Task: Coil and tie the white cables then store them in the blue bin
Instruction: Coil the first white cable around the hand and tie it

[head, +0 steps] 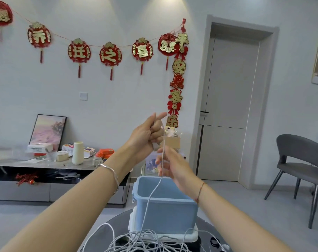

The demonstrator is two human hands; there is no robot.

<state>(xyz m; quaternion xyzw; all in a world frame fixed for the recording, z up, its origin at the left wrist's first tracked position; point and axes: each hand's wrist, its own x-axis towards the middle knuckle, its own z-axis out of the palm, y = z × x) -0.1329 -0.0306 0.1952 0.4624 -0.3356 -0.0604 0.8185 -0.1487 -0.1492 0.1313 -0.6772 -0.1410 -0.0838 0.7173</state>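
Strand of white cable [149, 197] stretched between two raised hands, left hand [145, 132] uppermost, fingers curled round it, right hand [172, 165] just below, pinching the same strand, which drops in front of the blue bin [169, 210] into a loose tangle on the dark table [209, 228].

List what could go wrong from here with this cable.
1. The white cable held between left hand and right hand rises from a loose tangle; pulling up may tighten knots.
2. The strand hangs in front of the blue bin, so it might snag or drag it.
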